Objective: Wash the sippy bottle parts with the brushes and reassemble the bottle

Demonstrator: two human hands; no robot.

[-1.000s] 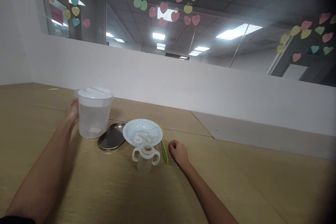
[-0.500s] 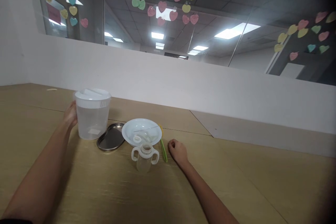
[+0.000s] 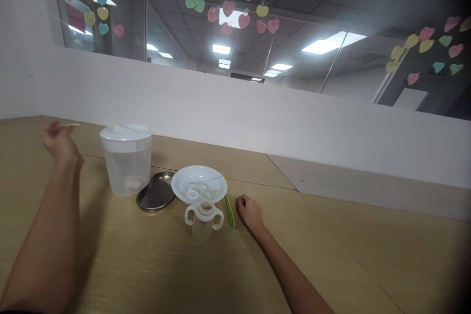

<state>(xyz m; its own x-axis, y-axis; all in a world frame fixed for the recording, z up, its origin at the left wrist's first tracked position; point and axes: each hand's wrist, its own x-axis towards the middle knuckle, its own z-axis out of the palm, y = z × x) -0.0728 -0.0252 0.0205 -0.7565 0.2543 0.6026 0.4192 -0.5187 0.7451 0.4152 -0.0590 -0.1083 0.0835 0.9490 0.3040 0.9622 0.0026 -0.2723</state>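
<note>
We take the white bowl [image 3: 180, 179] on the table [image 3: 165, 274] as our landmark. Well to its left stands the pitcher [image 3: 127, 164], upright on its base, its white lid [image 3: 125, 132] on and a pale label [image 3: 132, 184] low on its see-through side. Farther left of the bowl, beyond the pitcher and apart from it, our left hand [image 3: 62, 143] is raised with the wrist bent. Its fingers are bent but blurred, so we cannot tell whether they are spread or pressed together, or whether they pinch anything. A scrap of paper [image 3: 75, 124] shows just behind that hand, far to the left of the bowl and beyond it.

Our right hand [image 3: 250, 210] rests on the table to the right of the bowl, its fingers folded into a loose fist. Between it and the bowl lies the green stick [image 3: 230, 212], just beside the knuckles and apart from them; its yellow end [image 3: 225, 176] reaches up along the bowl's right rim.

Immediately left of the bowl, on the pitcher's side, lies a shiny metal tray [image 3: 156, 192]. In front of the bowl, on our side, a clear cup [image 3: 202, 228] stands upright, its mouth uncovered and a white handle on either side. Inside the bowl we see a small white ring [image 3: 192, 194] and some clear pieces too faint to make out.
</note>
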